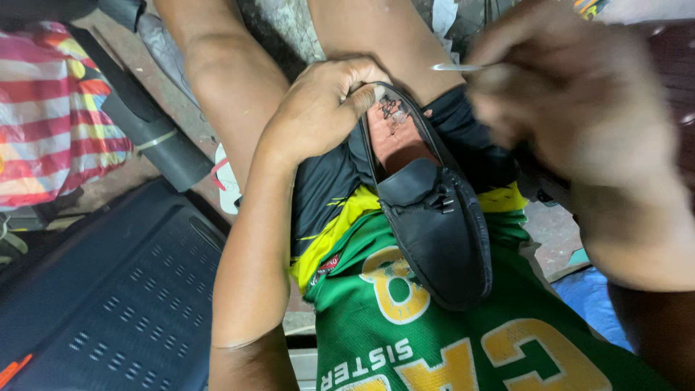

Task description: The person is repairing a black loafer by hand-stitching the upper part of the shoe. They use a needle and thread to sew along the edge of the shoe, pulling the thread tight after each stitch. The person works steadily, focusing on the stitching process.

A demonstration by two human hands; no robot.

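A black loafer shoe (pixel 434 217) lies on my lap, toe toward my chest, its reddish-brown insole showing at the heel end. My left hand (pixel 326 108) grips the heel rim of the shoe, thumb pressed on the collar. My right hand (pixel 572 94), blurred with motion, is raised above and to the right of the shoe and pinches a thin metal needle (pixel 456 67) that points left over the heel. No thread is visible.
I sit with bare knees apart, in black shorts and a green jersey with yellow lettering (pixel 434 340). A dark perforated plastic panel (pixel 108 289) lies at lower left, a red-striped bag (pixel 51 116) at far left, a black tube (pixel 156 137) beside it, blue sheet (pixel 590 297) at right.
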